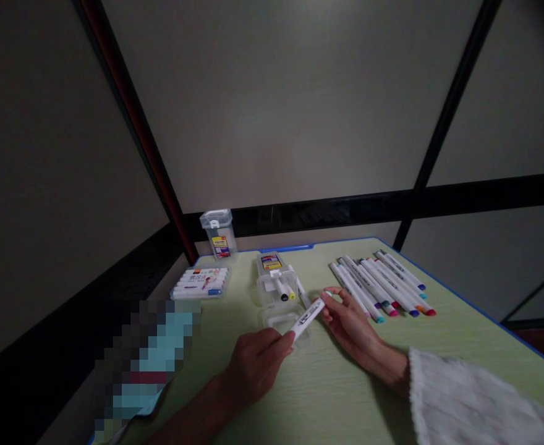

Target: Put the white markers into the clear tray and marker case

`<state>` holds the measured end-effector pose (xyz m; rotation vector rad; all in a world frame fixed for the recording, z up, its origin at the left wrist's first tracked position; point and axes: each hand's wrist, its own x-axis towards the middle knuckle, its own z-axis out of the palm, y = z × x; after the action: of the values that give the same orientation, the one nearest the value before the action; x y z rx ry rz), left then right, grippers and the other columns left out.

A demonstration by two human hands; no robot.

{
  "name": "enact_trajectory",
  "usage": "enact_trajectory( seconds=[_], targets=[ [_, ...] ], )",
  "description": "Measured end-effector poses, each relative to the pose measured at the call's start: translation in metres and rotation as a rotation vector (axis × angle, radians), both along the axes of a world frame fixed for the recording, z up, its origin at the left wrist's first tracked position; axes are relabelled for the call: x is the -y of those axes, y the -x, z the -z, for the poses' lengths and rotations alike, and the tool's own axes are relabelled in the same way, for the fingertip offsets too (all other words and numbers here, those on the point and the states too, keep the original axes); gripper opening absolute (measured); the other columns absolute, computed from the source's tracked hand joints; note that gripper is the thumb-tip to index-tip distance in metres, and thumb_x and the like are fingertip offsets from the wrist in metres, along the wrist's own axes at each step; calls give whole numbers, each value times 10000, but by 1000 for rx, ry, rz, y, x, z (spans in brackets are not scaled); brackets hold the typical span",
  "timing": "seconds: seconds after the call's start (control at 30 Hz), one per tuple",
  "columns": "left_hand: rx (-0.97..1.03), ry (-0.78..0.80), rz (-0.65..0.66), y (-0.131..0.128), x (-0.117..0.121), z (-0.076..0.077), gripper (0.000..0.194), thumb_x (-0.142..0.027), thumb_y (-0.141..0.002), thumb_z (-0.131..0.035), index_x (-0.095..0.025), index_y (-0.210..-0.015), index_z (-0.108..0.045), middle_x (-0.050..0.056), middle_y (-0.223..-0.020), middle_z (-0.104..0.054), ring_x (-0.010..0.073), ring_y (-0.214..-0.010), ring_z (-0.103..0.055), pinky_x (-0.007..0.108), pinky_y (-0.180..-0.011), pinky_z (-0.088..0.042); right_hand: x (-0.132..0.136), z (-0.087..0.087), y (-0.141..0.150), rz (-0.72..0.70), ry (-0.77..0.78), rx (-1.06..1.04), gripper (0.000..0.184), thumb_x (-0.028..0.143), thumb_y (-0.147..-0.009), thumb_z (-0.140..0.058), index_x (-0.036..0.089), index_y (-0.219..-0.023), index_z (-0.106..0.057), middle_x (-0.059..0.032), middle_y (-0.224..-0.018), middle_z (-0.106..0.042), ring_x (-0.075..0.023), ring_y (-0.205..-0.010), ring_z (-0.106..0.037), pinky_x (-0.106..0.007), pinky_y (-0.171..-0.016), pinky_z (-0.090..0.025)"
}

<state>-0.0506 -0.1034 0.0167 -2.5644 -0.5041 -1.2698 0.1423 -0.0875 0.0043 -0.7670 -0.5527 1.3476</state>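
Observation:
My left hand (256, 361) grips one end of a white marker (308, 319), which slants up to the right above the table. At the other end, my right hand (353, 324) has thumb and fingers closed around the marker's teal tip. Just behind and below them, a clear plastic box (265, 284) lies on its side with its lid (276, 318) swung towards me. Inside it are a black-ended marker (281, 289) and a yellow-ended marker (291, 293). Another white marker (298, 283) rests along the box's right side, partly hidden by my hands.
Several white markers with coloured ends (383, 284) are spread on the right of the pale green table (327, 395). Back left stand an upright clear box (221, 238) and, in front, a flat marker pack (201, 283). A pixelated turquoise item (161, 352) lies at the left edge.

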Motion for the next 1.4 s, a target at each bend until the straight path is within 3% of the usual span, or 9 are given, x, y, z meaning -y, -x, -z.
enact_trajectory(
  seconds=[0.47,0.7,0.93,1.0,1.23,1.4],
  targets=[
    [-9,-105,114,-2,10,-10,128,-200,-845,-488,-100,-921,-515,-6,-571,-602,82,-452,-539,198,-405,-393,10,-6,9,-44,-5,165,396,379,-565,-766,190,-720,-455,58,-535,-566,-41,-442,-408,-155,-432,-309],
    [34,-231,145,-1,15,-17,109,-212,-822,-524,-111,-850,-556,-23,-588,-574,61,-466,-545,162,-428,-445,16,-12,10,-169,-56,406,364,498,-680,-639,202,-772,-447,100,-435,-415,-57,-408,-319,-183,-403,-191],
    [73,-373,219,-3,19,-26,161,-215,-836,-503,-145,-702,-555,-3,-644,-623,48,-525,-576,128,-464,-479,16,-14,10,-381,-62,473,407,508,-698,-612,169,-890,-493,112,-426,-344,-48,-387,-185,-215,-393,-84],
    [-32,-325,189,-3,21,-29,152,-240,-818,-533,-147,-699,-550,17,-702,-655,62,-553,-591,150,-494,-490,16,-14,10,-410,-70,490,428,506,-702,-608,155,-922,-502,116,-409,-318,-51,-388,-172,-225,-400,-79],
    [-56,-329,204,0,24,-26,133,-271,-783,-574,-164,-712,-540,4,-702,-649,58,-506,-550,158,-457,-454,16,-15,9,-489,-133,549,473,477,-693,-626,127,-999,-537,116,-407,-301,-52,-390,-171,-239,-407,-79],
    [-55,-311,179,-1,26,-29,125,-253,-772,-587,-153,-719,-532,7,-682,-654,76,-501,-563,183,-443,-453,15,-12,8,-471,-149,622,524,458,-687,-621,113,-1071,-530,116,-416,-311,-53,-389,-189,-228,-400,-99]
  ],
)
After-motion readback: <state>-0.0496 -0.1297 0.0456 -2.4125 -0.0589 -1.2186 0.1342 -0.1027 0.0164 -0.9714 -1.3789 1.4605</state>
